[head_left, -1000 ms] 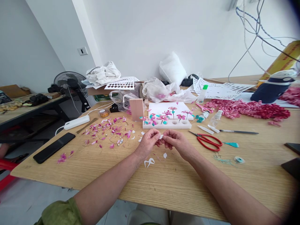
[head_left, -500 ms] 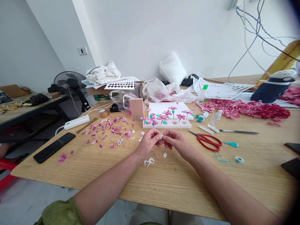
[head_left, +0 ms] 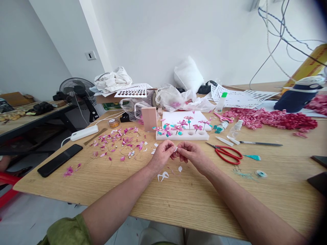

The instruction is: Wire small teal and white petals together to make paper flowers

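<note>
My left hand (head_left: 161, 153) and my right hand (head_left: 191, 152) meet over the middle of the wooden table, each closed in a pinch. Between their fingertips is a small white paper petal (head_left: 175, 149), mostly covered by the fingers. Just behind them, pink and teal flowers (head_left: 178, 128) on thin stems stand in a white foam holder (head_left: 182, 136). Below the hands a loose white petal (head_left: 180, 169) and a curled white paper offcut (head_left: 163, 176) lie on the tabletop. Pink petals on wires (head_left: 122, 141) are scattered to the left.
Red-handled scissors (head_left: 228, 154) lie right of my hands, near a spool of teal thread (head_left: 261, 174) and a black pen (head_left: 263, 143). A phone (head_left: 60, 160) and white power strip (head_left: 84, 133) rest at left. A wooden block (head_left: 149, 119) stands beside the foam.
The hands keep the same pinch around the white petal. Only a very slight shift of the whole view shows; nothing on the table has moved.
</note>
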### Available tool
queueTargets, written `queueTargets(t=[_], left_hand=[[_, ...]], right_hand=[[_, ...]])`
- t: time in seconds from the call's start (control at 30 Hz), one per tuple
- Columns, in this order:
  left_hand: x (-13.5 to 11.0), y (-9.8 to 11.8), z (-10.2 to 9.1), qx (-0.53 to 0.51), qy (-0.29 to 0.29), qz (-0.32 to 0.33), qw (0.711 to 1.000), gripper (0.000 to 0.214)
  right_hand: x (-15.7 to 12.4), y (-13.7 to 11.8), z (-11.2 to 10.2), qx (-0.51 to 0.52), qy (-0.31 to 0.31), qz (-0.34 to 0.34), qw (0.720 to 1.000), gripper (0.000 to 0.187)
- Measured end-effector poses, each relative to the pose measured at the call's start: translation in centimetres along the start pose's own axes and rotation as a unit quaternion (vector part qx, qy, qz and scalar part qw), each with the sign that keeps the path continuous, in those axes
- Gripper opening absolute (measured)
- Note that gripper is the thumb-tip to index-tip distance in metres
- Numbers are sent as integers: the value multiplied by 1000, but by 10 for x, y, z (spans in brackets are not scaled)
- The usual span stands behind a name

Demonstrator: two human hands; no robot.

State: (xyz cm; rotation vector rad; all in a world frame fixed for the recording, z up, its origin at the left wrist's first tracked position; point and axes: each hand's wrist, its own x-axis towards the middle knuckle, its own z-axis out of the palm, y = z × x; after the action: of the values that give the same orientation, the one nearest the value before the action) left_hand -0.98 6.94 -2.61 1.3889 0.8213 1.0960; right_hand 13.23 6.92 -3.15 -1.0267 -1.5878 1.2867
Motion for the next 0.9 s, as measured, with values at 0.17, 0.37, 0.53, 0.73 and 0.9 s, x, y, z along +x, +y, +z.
queueTargets(t=[0.17, 0.37, 0.53, 0.73, 0.9], left_hand=[[0, 0, -1, 5, -7, 6, 1000, 18], [1, -1, -1, 7, -4, 3, 1000, 20], [1, -3, -1, -13, 1, -11, 1000, 22], [1, -8, -2, -89, -12, -29, 995, 22], [2, -12, -5, -148, -30, -51, 987, 21]], right_hand=[[-1, -1, 1, -2, 0, 1, 1000, 21], [1, 0, 2, -8, -1, 0, 1000, 21], [1, 3, 1, -9, -2, 1, 1000, 21], [2, 5, 1, -18, 6, -4, 1000, 20], [2, 6, 1, -20, 13, -2, 1000, 18]])
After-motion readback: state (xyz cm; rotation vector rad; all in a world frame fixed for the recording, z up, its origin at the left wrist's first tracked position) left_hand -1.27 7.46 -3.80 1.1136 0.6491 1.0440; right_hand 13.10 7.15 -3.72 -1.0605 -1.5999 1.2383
